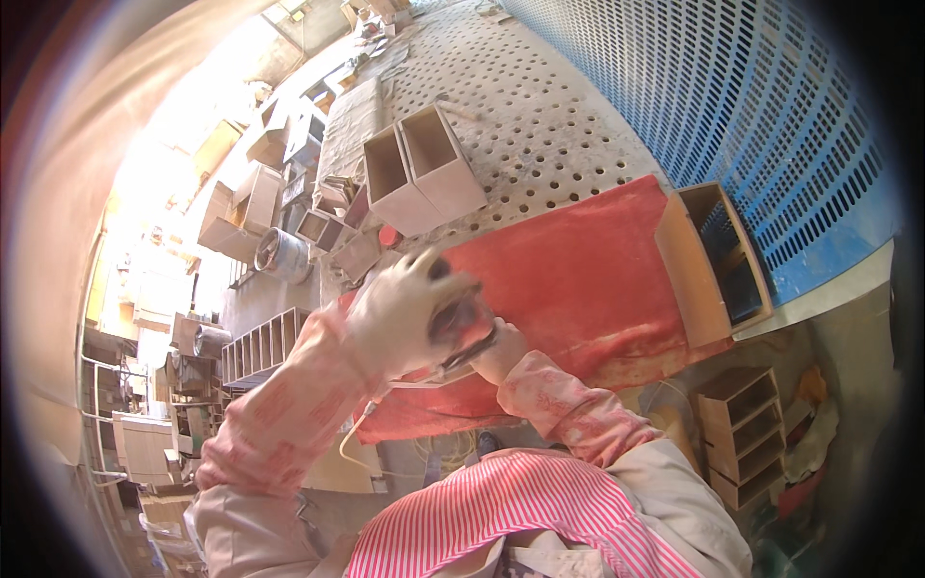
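My left hand (395, 313), in a pale work glove, is closed around a blurred dark and red handheld tool (461, 323) that looks like a palm sander with a flat black pad beneath. Under the wrist, a pale hose (349, 448) hangs down from the work. Just right of the tool is my right hand (501, 354), its fingers curled and partly hidden behind the pad; what they grip cannot be made out. A thin pale edge of a workpiece (416, 382) shows below the tool. Both hands are above the near left part of a red cloth (559, 279).
Two open wooden boxes (438, 197) stand beyond the cloth on a perforated bench top (549, 106). Another open box (696, 279) is at the cloth's right end, beside a blue slotted panel (761, 125). A shelved wooden unit (742, 433) stands lower right; several boxes and a metal bucket (282, 255) are left.
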`<state>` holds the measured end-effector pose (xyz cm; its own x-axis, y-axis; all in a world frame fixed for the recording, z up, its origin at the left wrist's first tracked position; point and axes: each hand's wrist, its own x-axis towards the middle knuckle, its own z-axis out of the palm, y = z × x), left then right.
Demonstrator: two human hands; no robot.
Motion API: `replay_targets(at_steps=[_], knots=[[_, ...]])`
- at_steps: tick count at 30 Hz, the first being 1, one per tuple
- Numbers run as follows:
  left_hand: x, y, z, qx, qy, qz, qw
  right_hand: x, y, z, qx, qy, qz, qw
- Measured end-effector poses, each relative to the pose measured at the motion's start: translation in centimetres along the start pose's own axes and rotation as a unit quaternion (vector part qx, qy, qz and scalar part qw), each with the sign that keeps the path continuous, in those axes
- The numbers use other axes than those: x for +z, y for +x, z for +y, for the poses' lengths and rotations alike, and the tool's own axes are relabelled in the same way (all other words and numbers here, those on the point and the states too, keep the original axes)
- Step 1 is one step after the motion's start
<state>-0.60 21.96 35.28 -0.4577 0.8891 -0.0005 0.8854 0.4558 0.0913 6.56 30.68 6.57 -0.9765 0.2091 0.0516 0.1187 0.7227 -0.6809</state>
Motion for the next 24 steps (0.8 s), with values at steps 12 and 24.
replay_targets(at_steps=[12,24], knots=[[-1.6,-2.5,-9.2,-0.281,0.042,-0.037,0.958,-1.4,-0.4,-0.9,0.014,0.014,0.016,1.0],[-0.3,0.1,-7.2,-0.321,-0.007,-0.011,0.947,-8.2,-0.4,-0.9,-0.049,0.163,-0.115,0.979]])
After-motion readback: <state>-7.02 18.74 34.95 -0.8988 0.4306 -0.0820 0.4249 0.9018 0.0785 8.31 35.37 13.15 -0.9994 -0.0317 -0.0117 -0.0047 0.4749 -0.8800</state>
